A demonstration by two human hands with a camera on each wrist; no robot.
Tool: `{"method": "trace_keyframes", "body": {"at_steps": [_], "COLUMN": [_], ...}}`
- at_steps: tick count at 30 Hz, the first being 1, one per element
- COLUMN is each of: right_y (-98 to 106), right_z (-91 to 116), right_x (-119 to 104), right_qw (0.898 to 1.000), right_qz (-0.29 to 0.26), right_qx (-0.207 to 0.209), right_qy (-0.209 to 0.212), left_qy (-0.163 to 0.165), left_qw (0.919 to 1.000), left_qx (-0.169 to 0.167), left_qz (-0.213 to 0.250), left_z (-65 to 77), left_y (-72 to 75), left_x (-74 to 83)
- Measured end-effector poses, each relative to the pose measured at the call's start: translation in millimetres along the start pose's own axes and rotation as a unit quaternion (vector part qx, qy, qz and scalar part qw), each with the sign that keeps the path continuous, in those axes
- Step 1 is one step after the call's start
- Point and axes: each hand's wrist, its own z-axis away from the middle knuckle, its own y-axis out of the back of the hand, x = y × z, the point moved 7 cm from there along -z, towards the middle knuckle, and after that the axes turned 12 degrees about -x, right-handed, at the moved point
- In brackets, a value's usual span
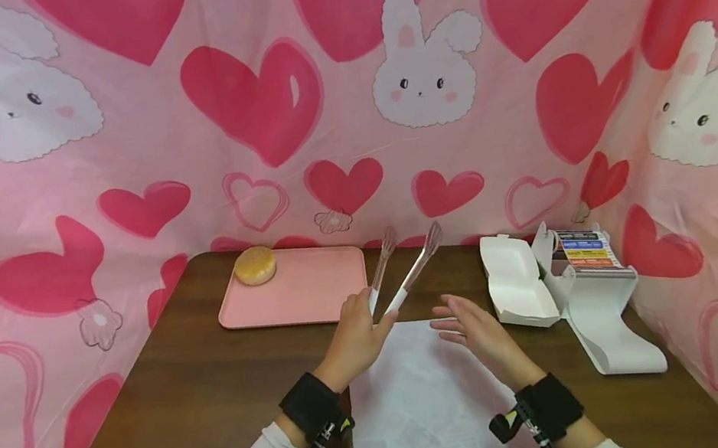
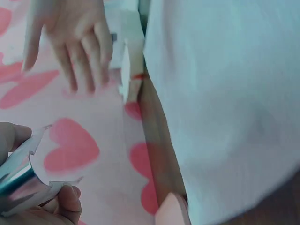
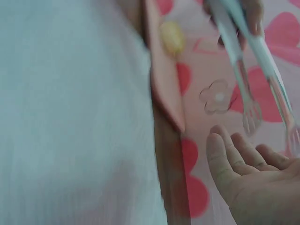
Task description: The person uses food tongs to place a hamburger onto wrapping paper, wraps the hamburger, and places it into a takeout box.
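- Plainly, the left hand [image 1: 356, 336] has the tongs [image 1: 412, 275] in its grip beside the near right corner of the pink tray [image 1: 313, 293]. In the left wrist view, thumb and fingers lie on opposite sides of the tongs.
- The tongs' arms stand well apart, their slotted tips raised and pointing away from the person, to the right of the tray.
- Farther right of the tray, the right hand [image 1: 482, 333] is held with its grip wide, fingers extended and slightly bent, near the tongs but apart from them.
- On the tray, at its far left corner, sits one round, yellowish bun [image 1: 255, 266].
- Well right of the tray, a white box [image 1: 522, 300] lies with its lid folded back and its plain white interior showing.
- Touching or just beside that box, on the side away from the tray, a white holder [image 1: 607, 280] carries bands [image 1: 586, 249] in black, blue, yellow and orange; a white strip [image 1: 617, 344] trails from it.
- Nearer the person than the tray, a white sheet [image 1: 420, 401] covers part of the brown tabletop [image 1: 266, 393].
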Motion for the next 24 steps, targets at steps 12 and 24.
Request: {"method": "trace_keyframes", "body": {"at_steps": [12, 24], "right_y": [-34, -36], "right_z": [-20, -24], "right_x": [-14, -14], "right_qw": [0.963, 0.938], "right_qz": [-0.254, -0.326], "right_qx": [-0.045, -0.026], "right_qy": [0.075, 0.112], "left_qy": [-0.033, -0.064], "left_qw": [0.9986, 0.9979], "left_qx": [-0.025, 0.004], "left_qz": [0.032, -0.007], "left_z": [-4.7, -6.0], "left_y": [-28.0, -41.1], "left_x": [34.3, 54.2]}}
